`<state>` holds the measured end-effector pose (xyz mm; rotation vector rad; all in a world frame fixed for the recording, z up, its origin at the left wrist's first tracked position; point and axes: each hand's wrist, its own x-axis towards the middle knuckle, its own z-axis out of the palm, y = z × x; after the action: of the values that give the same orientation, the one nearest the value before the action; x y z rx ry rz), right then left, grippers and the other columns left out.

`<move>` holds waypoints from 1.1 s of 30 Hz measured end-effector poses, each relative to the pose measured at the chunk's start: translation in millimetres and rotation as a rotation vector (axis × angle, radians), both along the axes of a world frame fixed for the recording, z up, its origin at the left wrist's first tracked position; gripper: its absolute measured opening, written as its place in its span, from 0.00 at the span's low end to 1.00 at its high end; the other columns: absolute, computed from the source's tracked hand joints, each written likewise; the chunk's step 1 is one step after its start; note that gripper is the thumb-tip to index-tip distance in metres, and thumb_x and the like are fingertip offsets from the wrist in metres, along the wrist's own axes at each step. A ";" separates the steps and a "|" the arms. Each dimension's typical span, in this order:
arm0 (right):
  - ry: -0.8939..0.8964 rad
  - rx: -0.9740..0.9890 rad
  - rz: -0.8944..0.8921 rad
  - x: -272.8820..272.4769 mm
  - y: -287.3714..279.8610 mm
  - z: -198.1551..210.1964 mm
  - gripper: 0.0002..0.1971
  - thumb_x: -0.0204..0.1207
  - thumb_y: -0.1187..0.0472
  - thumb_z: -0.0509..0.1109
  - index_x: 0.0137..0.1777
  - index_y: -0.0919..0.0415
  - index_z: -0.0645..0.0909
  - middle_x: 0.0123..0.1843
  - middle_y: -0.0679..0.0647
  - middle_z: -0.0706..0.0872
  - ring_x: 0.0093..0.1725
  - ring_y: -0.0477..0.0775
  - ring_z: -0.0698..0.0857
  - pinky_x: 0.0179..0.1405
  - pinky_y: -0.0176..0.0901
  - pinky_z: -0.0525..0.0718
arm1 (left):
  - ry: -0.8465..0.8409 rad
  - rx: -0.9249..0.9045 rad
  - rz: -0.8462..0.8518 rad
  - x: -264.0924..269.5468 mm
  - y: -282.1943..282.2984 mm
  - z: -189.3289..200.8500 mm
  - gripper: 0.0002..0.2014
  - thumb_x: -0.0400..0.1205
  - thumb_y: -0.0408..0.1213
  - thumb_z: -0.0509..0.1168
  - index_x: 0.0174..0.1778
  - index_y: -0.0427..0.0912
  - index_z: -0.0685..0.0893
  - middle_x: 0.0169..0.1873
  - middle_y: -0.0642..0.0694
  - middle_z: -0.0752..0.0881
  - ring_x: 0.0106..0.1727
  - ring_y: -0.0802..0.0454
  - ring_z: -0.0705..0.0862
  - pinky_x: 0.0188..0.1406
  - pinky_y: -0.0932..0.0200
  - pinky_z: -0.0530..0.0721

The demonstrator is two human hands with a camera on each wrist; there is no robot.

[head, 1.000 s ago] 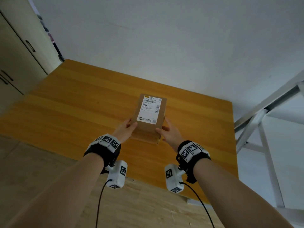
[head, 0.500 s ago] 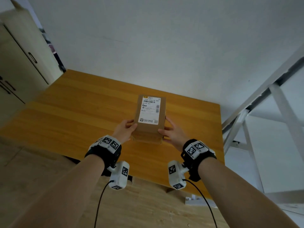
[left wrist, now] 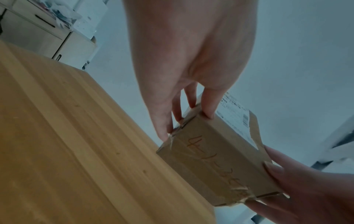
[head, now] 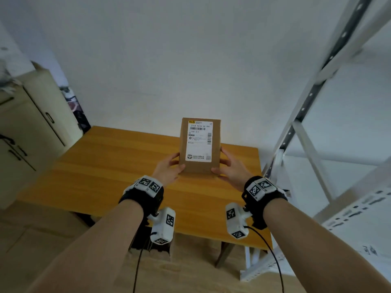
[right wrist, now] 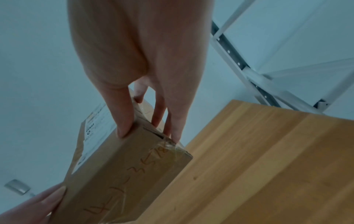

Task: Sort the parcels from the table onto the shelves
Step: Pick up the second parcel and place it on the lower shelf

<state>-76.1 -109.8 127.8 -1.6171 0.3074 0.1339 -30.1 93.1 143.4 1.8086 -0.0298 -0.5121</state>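
A brown cardboard parcel (head: 198, 144) with a white shipping label is held up above the wooden table (head: 110, 166), its label facing me. My left hand (head: 169, 169) grips its left side and my right hand (head: 230, 168) grips its right side, thumbs on the front. In the left wrist view the parcel (left wrist: 220, 163) shows orange handwriting on its lower face, with my left hand's fingertips (left wrist: 208, 113) on its edges. The right wrist view shows the same parcel (right wrist: 122, 171) pinched by my right hand's fingers (right wrist: 124, 125). A white metal shelf frame (head: 313, 98) rises at the right.
A beige cabinet (head: 31, 132) with dark handles stands at the left by the wall. The white shelf's lower board (head: 359, 199) is close to my right forearm. Wooden floor lies below the table's near edge. The white wall is behind the table.
Both hands have lifted the parcel off the table and tilted it upright, a little to the right. The head view has swung up and right, showing more of the shelf frame.
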 end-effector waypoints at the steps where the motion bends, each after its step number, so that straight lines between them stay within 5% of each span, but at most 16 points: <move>1: -0.019 -0.011 -0.006 -3.7 -1.4 7.6 0.44 0.72 0.73 0.72 0.83 0.46 0.57 0.74 0.62 0.76 0.73 0.62 0.77 0.62 0.54 0.83 | -0.010 -0.009 0.001 -3.9 -1.2 5.5 0.31 0.81 0.30 0.65 0.80 0.48 0.64 0.74 0.43 0.77 0.72 0.43 0.78 0.68 0.45 0.80; 12: -0.139 -0.039 -0.021 -48.2 -6.3 64.3 0.43 0.73 0.75 0.71 0.82 0.44 0.58 0.74 0.62 0.76 0.71 0.63 0.78 0.62 0.55 0.83 | -0.159 0.017 -0.022 -45.4 -7.5 61.5 0.31 0.81 0.31 0.66 0.80 0.46 0.65 0.74 0.41 0.77 0.71 0.42 0.78 0.67 0.42 0.81; 19: -0.185 -0.051 -0.022 -101.2 -14.1 89.4 0.40 0.74 0.75 0.71 0.81 0.49 0.59 0.74 0.62 0.76 0.61 0.56 0.81 0.41 0.37 0.82 | -0.259 0.043 -0.029 -96.2 -12.8 86.0 0.31 0.81 0.33 0.67 0.80 0.44 0.66 0.72 0.41 0.79 0.62 0.46 0.82 0.65 0.43 0.82; 26: -0.227 -0.036 0.006 -185.2 -29.3 98.8 0.42 0.74 0.76 0.70 0.82 0.48 0.58 0.75 0.63 0.75 0.67 0.61 0.80 0.57 0.49 0.83 | -0.306 0.048 0.007 -187.4 -26.6 97.0 0.30 0.80 0.33 0.67 0.79 0.44 0.67 0.71 0.39 0.79 0.68 0.42 0.81 0.66 0.42 0.82; 33: -0.252 -0.044 0.049 -295.1 -57.7 92.5 0.42 0.73 0.74 0.71 0.83 0.47 0.58 0.74 0.56 0.78 0.70 0.59 0.80 0.59 0.49 0.82 | -0.343 0.069 0.014 -298.4 -55.2 92.3 0.30 0.80 0.32 0.68 0.79 0.42 0.68 0.71 0.39 0.80 0.64 0.45 0.82 0.64 0.43 0.84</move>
<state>-371.2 -167.5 220.3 -1.6647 0.0769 -0.0403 -328.5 37.8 235.8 1.9448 -0.2372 -0.1896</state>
